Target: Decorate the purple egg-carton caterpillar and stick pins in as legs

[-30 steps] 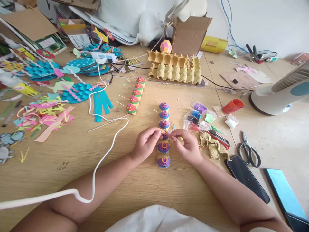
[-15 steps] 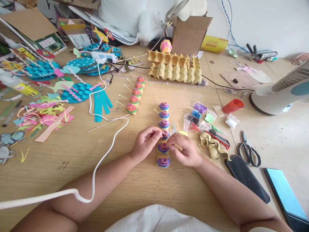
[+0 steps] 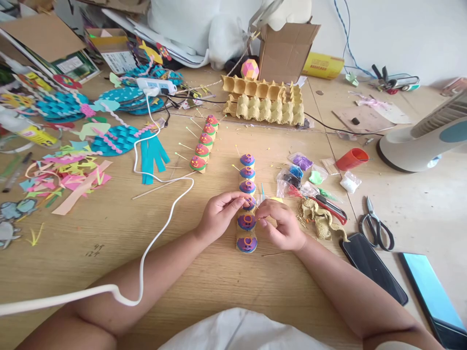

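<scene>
A strip of egg-carton cups [image 3: 247,222] covered in purple clay with orange rings and small faces runs front to back at the middle of the table. My left hand [image 3: 222,214] is pinched at its left side, near the middle cups, and my right hand [image 3: 280,224] is pinched at its right side. Whatever lies between the fingertips is too small to make out. Two thin yellow-tipped sticks stand out near the far cups. To the left is a second strip [image 3: 205,144] with red and green cups and several tipped sticks.
Clay bags [image 3: 301,162], a red cutter [image 3: 332,209], scissors [image 3: 372,226] and a phone [image 3: 374,269] lie on the right. A white cable [image 3: 165,228] crosses the left side. Egg cartons [image 3: 268,108] stand behind; a red cup [image 3: 352,159] lies at the right.
My right hand has shifted very slightly to the right, its fingertips a little farther from the purple strip. My left hand remains almost in place.
</scene>
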The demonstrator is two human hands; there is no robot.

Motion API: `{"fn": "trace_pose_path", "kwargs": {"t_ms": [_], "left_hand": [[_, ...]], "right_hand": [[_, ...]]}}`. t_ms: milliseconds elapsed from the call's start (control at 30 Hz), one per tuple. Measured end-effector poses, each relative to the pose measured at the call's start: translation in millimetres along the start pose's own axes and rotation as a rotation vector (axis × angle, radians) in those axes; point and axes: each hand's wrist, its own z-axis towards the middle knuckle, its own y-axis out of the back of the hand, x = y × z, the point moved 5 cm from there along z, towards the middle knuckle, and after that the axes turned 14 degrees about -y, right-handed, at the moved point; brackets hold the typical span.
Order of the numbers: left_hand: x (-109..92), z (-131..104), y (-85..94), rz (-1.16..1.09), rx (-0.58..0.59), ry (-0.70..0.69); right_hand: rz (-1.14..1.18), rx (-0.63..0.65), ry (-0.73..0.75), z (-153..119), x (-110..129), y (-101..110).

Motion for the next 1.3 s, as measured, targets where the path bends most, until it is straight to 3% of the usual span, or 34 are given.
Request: {"fn": "trace_pose_path", "kwargs": {"t_ms": [433, 733, 967, 1133, 1300], "left_hand": [[-9, 1, -2.4, 0.017, 0.031, -0.077], [-9, -1, -3.0, -0.010, 0.067, -0.103], [-7, -1, 1.4, 0.005, -0.010, -0.087], [-1, -4, 0.4, -0.098, 0.008, -0.033], [-2, -4, -1.4, -0.142, -0.012, 0.007]], "right_hand": [[0.046, 0.094, -0.035, 1, 0, -4], [0.198, 0.212, -0.213, -1, -7, -7], [0.178, 0.164, -0.240, 0, -10, -6], [0.439, 0.133, -0.417, -2, -25, -7], [0.624, 0.087, -0.463, -5, -37, -6]]}}
